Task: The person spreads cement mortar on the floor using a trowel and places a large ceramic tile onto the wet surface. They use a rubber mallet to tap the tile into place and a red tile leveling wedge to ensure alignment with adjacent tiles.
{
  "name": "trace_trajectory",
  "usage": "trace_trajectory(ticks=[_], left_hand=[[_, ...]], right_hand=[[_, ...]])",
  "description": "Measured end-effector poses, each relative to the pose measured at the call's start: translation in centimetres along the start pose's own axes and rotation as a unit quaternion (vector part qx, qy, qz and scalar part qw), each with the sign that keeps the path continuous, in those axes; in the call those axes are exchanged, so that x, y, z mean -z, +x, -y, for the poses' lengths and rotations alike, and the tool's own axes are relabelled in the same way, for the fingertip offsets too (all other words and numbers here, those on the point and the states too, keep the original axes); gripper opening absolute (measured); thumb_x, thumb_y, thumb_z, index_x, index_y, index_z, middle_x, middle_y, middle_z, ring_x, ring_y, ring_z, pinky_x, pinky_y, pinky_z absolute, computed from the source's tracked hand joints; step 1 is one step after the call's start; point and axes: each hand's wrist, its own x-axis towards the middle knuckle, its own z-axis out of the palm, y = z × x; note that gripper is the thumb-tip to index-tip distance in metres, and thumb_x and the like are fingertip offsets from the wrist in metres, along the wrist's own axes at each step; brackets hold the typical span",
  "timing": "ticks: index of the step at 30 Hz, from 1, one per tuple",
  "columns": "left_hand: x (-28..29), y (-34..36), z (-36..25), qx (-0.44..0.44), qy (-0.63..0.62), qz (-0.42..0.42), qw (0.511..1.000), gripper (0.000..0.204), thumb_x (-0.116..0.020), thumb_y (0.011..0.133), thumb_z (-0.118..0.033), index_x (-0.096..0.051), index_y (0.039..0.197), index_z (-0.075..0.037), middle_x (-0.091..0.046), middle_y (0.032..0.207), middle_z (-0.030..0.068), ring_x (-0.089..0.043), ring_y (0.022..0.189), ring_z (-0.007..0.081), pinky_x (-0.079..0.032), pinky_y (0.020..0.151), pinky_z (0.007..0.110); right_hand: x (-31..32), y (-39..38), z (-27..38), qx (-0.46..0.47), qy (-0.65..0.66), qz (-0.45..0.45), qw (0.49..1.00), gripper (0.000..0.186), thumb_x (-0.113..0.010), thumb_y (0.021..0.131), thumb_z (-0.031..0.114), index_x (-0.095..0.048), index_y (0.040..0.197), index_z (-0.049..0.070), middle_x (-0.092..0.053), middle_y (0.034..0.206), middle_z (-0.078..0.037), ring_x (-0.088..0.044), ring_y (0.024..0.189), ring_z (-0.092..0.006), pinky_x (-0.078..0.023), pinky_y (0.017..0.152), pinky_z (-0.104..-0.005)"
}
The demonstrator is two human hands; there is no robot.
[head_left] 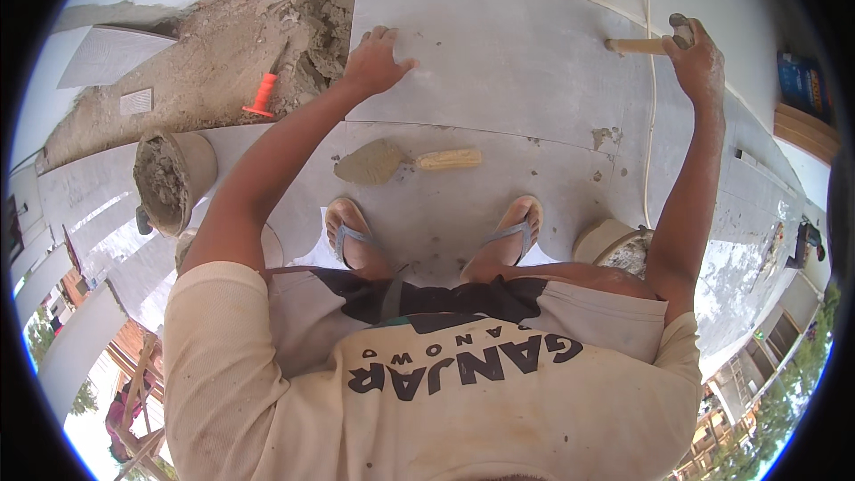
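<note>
My left hand [381, 62] lies with fingers spread on a large grey floor tile [499, 44], near its left edge beside wet mortar [325, 27]. Off to the right, my right hand [699, 61] is closed round the head end of a hammer [637, 46], whose wooden handle points left over the tile. In front of my feet lies a mortar-coated trowel [372, 164] with a pale handle. A chisel-like tool with an orange grip [264, 93] rests at the edge of the rough bed, left of my left forearm.
A bucket of mortar [198, 165] stands at the left; another bucket [606, 240] sits beside my right knee. A pale cord [651, 125] runs across the tiles at right. Tile offcuts [111, 55] lie on the rough ground [214, 58]. Another person [120, 410] is far off, lower left.
</note>
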Motion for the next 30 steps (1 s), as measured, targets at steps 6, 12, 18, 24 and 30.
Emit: trace_trajectory(ticks=[6, 12, 18, 24, 30], left_hand=[[0.1, -4.1, 6.2, 0.202, -0.057, 0.023, 0.977, 0.048, -0.071, 0.081, -0.039, -0.067, 0.104, 0.003, -0.067, 0.104, 0.0240, -0.064, 0.101, 0.0379, -0.051, 0.089, 0.046], [-0.9, -6.1, 7.1, 0.231, -0.116, 0.120, 0.959, 0.043, -0.073, 0.080, -0.037, -0.068, 0.073, 0.005, -0.068, 0.083, 0.0250, -0.067, 0.086, 0.0387, -0.053, 0.077, 0.046], [-3.5, -5.9, 10.6, 0.247, -0.284, 0.132, 0.917, 0.039, -0.076, 0.077, -0.036, -0.067, 0.067, 0.001, -0.063, 0.061, 0.0141, -0.065, 0.061, 0.0268, -0.051, 0.062, 0.041], [-1.6, -6.7, 10.5, 0.196, -0.209, 0.155, 0.945, 0.032, -0.075, 0.077, -0.034, -0.066, 0.070, -0.004, -0.053, 0.056, 0.0037, -0.051, 0.050, 0.0172, -0.048, 0.049, 0.038], [-2.1, -6.8, 11.3, 0.143, -0.237, 0.128, 0.952, 0.036, -0.076, 0.075, -0.034, -0.060, 0.061, -0.005, -0.046, 0.053, 0.0019, -0.045, 0.048, 0.0139, -0.039, 0.045, 0.039]], right_hand=[[0.6, -1.3, 0.5, -0.013, -0.006, 0.007, 1.000, 0.042, -0.066, 0.082, 0.026, -0.061, 0.121, 0.010, -0.068, 0.105, -0.017, -0.065, 0.099, -0.0351, -0.051, 0.087, -0.0442], [1.9, -2.8, 4.9, 0.043, 0.106, 0.000, 0.993, 0.042, -0.067, 0.082, 0.025, -0.063, 0.119, 0.007, -0.069, 0.101, -0.016, -0.067, 0.094, -0.0290, -0.051, 0.086, -0.0387], [3.3, -3.3, 11.9, 0.105, 0.135, 0.043, 0.984, 0.043, -0.068, 0.082, 0.025, -0.062, 0.120, 0.005, -0.069, 0.098, -0.015, -0.067, 0.089, -0.0273, -0.052, 0.081, -0.0385], [3.2, -3.3, 17.5, 0.199, 0.161, 0.034, 0.966, 0.046, -0.067, 0.082, 0.027, -0.061, 0.121, 0.004, -0.070, 0.097, -0.017, -0.068, 0.090, -0.0291, -0.053, 0.081, -0.0397], [-1.4, -2.8, 23.2, 0.255, 0.128, 0.037, 0.958, 0.058, -0.071, 0.082, 0.031, -0.056, 0.132, 0.005, -0.069, 0.106, -0.017, -0.067, 0.094, -0.0263, -0.054, 0.087, -0.0376]])
